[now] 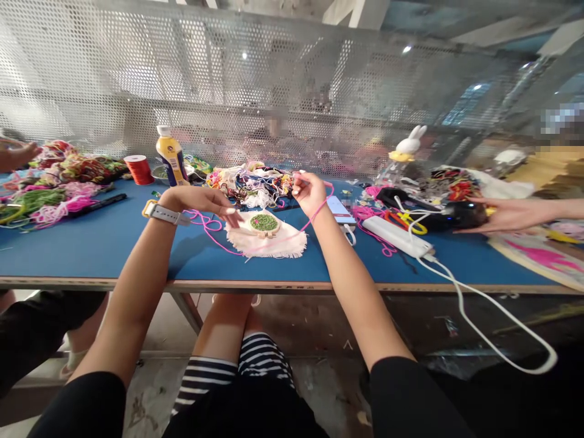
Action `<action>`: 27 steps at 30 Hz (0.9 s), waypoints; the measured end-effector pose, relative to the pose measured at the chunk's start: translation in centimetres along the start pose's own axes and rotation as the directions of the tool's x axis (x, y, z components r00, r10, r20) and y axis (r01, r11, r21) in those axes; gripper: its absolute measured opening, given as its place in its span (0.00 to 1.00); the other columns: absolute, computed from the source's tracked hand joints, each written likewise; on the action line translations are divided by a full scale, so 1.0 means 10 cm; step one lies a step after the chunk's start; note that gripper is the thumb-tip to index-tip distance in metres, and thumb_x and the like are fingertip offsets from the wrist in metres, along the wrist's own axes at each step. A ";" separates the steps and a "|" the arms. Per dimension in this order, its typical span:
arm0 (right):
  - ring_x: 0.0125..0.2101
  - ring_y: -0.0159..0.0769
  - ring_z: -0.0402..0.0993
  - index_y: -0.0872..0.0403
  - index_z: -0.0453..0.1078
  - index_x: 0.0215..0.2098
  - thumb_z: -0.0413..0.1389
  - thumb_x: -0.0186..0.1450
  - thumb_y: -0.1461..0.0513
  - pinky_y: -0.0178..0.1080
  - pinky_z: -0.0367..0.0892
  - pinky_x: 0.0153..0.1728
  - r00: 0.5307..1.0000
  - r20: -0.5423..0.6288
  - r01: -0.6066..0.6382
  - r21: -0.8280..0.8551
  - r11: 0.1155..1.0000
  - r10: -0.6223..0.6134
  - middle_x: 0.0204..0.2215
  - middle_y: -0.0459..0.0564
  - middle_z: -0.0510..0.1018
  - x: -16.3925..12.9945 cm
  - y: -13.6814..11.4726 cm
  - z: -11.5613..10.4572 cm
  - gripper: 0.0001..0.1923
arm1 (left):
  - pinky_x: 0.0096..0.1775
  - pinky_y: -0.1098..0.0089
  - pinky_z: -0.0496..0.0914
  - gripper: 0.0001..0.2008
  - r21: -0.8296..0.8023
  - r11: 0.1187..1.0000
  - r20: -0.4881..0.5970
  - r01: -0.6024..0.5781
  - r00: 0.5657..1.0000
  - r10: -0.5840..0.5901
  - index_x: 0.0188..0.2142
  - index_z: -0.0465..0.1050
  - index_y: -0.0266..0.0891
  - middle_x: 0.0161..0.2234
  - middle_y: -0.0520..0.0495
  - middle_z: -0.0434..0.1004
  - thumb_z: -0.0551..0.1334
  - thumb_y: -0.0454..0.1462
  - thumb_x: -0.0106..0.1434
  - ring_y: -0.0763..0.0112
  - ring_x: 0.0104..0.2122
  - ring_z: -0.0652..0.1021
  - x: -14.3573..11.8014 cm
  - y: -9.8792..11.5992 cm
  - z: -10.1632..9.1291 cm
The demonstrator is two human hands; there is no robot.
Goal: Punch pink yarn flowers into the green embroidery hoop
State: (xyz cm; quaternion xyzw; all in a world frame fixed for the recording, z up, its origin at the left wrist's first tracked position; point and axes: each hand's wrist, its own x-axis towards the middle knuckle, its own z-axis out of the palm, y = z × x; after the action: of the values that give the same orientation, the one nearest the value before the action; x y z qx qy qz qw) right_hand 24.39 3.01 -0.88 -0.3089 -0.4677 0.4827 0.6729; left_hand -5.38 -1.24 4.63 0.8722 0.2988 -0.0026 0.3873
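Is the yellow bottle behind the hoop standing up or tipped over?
Upright. The yellow bottle stands on its base on the blue table, white cap at the top, beside the red thread spool.

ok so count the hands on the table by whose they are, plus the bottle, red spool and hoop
own hands: 2, left hand, right hand
other people's hands: 2
yellow bottle: 1
red spool: 1
embroidery hoop: 1
total: 7

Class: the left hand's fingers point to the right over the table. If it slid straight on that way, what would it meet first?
Most likely the small embroidery hoop on the fringed cloth; the left hand fingertips are already beside it, though depth is unclear.
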 end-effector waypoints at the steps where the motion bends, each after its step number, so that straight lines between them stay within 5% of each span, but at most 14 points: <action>1: 0.18 0.24 0.63 0.53 0.68 0.26 0.59 0.53 0.60 0.29 0.59 0.17 0.999 0.019 -0.031 -0.032 0.999 0.031 0.19 0.41 0.71 -0.02 0.01 0.02 0.06 | 0.51 0.61 0.71 0.25 0.023 1.000 -0.072 -0.003 0.997 0.004 0.52 0.76 0.41 0.46 0.41 0.82 0.63 0.51 0.59 0.57 0.49 0.79 0.08 -0.08 0.02; 5: 0.16 0.22 0.59 0.53 0.66 0.23 0.62 0.52 0.60 0.29 0.55 0.16 0.998 0.037 -0.047 -0.119 0.992 0.052 0.17 0.40 0.68 -0.09 0.09 0.12 0.09 | 0.54 0.61 0.69 0.39 0.134 0.991 -0.405 0.007 0.913 0.048 0.63 0.63 0.38 0.61 0.35 0.69 0.66 0.51 0.55 0.54 0.58 0.72 0.58 -0.42 0.28; 11: 0.15 0.23 0.56 0.53 0.64 0.20 0.63 0.51 0.61 0.29 0.51 0.15 1.000 0.024 0.011 -0.285 0.959 -0.004 0.14 0.38 0.64 -0.20 0.21 0.20 0.11 | 0.54 0.52 0.69 0.62 0.111 0.989 -0.425 -0.098 0.895 0.136 0.68 0.48 0.35 0.58 0.28 0.70 0.76 0.46 0.38 0.46 0.54 0.76 1.03 -0.68 0.67; 14: 0.17 0.25 0.61 0.53 0.66 0.20 0.64 0.50 0.60 0.30 0.60 0.17 0.997 0.082 0.029 -0.350 0.936 0.000 0.15 0.40 0.68 -0.28 0.24 0.25 0.10 | 0.57 0.49 0.66 0.66 0.155 0.967 -0.492 -0.202 0.833 0.253 0.69 0.41 0.34 0.60 0.26 0.66 0.76 0.47 0.38 0.44 0.57 0.72 1.06 -0.69 0.71; 19: 0.21 0.27 0.64 0.52 0.62 0.18 0.63 0.49 0.60 0.34 0.70 0.25 0.992 0.126 0.064 -0.400 0.914 -0.015 0.17 0.39 0.66 -0.43 0.28 0.24 0.14 | 0.62 0.46 0.60 0.65 0.254 0.920 -0.582 -0.300 0.712 0.393 0.68 0.45 0.36 0.63 0.27 0.59 0.77 0.50 0.37 0.41 0.61 0.65 1.09 -0.65 0.75; 27: 0.21 0.27 0.62 0.52 0.57 0.17 0.59 0.52 0.61 0.34 0.69 0.27 0.987 0.158 0.113 -0.482 0.869 -0.040 0.16 0.38 0.61 -0.47 0.31 0.18 0.14 | 0.60 0.47 0.63 0.59 0.023 0.923 -0.587 -0.385 0.742 0.324 0.68 0.48 0.39 0.62 0.30 0.61 0.76 0.47 0.41 0.44 0.60 0.69 1.12 -0.67 0.79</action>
State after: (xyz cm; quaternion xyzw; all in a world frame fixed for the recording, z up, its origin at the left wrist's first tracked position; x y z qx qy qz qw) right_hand 21.18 -0.35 -4.47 -0.4150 -0.6333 0.3424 0.5563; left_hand 2.13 2.69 -8.08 0.8511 0.2308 0.3521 0.3136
